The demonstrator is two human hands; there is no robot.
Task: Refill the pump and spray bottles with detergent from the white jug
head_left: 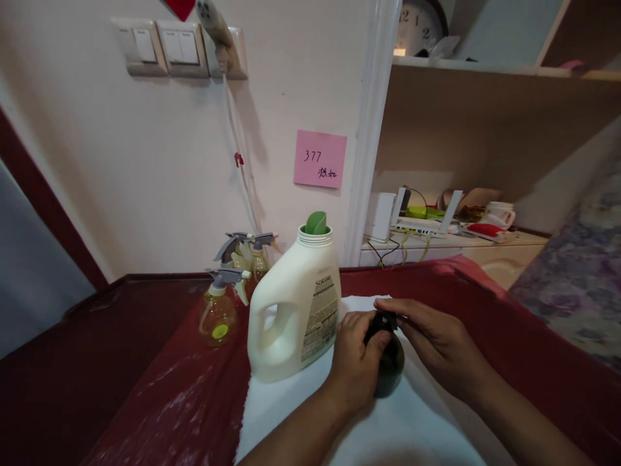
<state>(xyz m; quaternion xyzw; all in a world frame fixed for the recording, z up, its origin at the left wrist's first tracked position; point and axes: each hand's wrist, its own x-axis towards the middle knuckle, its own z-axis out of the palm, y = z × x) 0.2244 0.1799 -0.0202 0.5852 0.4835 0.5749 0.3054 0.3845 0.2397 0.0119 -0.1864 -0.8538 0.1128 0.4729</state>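
Locate the table [169, 388], covered in glossy red sheeting, as the base of the setup. Note the white cloth [286, 414] spread on it, running under both forearms. At the cloth's left side, find the off-white detergent jug [298, 291], upright and uncapped, with a printed label turned partly toward the hands. Next, observe the right hand [436, 340]: extended, fingers angled across the upper end of the dark round-bodied bottle [392, 372]. Impossible to tell pinching from mere resting, with the thumb out of sight. Observe the left hand [354, 353]: clamped around the upper body of that bottle, thumb on the near side. Find the bottle itself between the hands, over the cloth, to the right of the jug. To the jug's left, note a yellowish trigger spray bottle [218, 317], with similar ones behind. Note the green spout [316, 223] in the jug's neck. Last, find the bottle's black top [385, 320], partly covered by fingers. Judge the present step as work on this top, probably fastening or loosening. For the next move, brace the body firmly, center the right fingers on the top, and avoid tilting.
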